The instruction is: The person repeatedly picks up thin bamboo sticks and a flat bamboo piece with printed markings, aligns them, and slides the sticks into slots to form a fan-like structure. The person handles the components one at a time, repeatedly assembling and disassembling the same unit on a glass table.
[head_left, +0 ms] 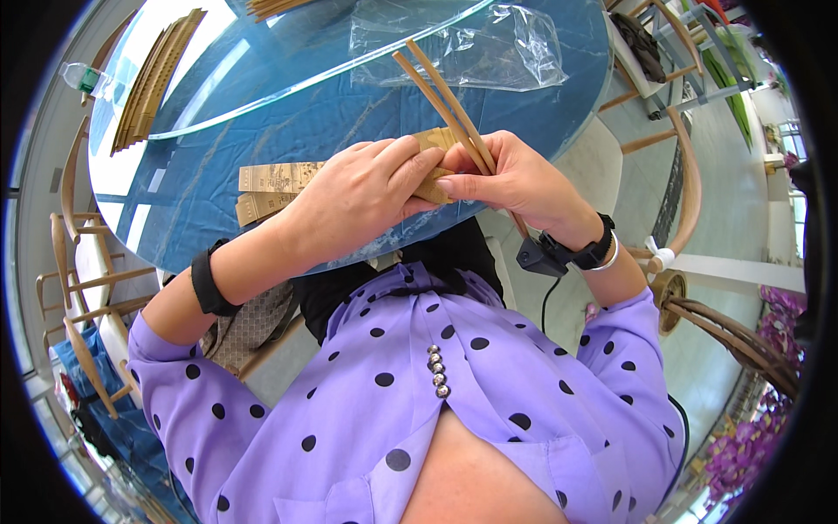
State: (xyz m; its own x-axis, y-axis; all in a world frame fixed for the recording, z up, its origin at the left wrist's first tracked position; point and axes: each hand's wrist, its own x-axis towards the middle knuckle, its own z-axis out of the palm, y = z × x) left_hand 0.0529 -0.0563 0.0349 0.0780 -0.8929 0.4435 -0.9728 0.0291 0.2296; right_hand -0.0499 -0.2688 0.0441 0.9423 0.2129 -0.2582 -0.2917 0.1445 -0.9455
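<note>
Both my hands meet over the near edge of a blue-covered round table (288, 131). Between the thumb and fingers of my right hand (517, 179) is a pair of wooden chopsticks (436, 104), slanting up and left, their lower ends passing below the hand. My left hand (362, 188) is closed at the end of a tan printed paper sleeve (434, 189), which the right thumb also touches. Beneath the left hand, more printed paper sleeves (281, 177) lie on the table, partly hidden. Another tan piece (435, 138) shows just behind the fingers.
A stack of tan paper sleeves (157, 83) lies at the far left, near a clear bottle (80, 77). A crumpled clear plastic bag (489, 52) is on the table's far side. A curved glass edge (332, 72) crosses the table. Wooden chairs (690, 188) stand around it.
</note>
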